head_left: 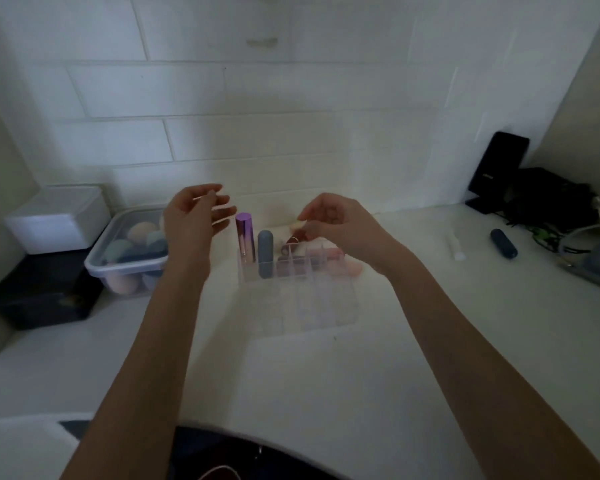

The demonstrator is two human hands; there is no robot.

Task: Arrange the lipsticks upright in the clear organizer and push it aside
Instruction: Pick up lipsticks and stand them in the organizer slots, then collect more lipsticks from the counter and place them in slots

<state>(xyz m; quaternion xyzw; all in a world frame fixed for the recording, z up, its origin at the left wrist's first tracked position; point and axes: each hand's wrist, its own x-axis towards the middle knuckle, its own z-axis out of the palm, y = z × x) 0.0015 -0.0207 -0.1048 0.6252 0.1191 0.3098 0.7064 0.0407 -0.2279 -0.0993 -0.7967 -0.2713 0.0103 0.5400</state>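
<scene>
Both hands are up over the white bench (361, 358) here. The left hand (193, 220) hovers open, fingers loosely spread, gripping nothing, just left of the purple lipstick (245, 237). That purple one stands upright in the back-left corner slot of the clear organizer (291, 289), and right beside it a grey-blue lipstick (265, 252) stands upright in the next slot along the back row. The right hand (340, 225) is curled over the back row, fingertips pinched on a red lipstick (293, 239) that sits tilted at the top of a slot, not upright. Its light cap end pokes up toward the fingers. More pinkish tubes lie blurred behind the organizer's far right; I cannot tell how many. The front rows of the organizer look bare.

Off to the right, well apart from the organizer, a dark blue lipstick (504, 243) lies on its side on the bench, with a pale clear tube (456, 247) lying near it. To the left sits a clear tub of makeup sponges (132, 254), beside a white box (58, 218) stacked on a black box (42, 292). A tangle of black items (541, 199) fills the far right corner.
</scene>
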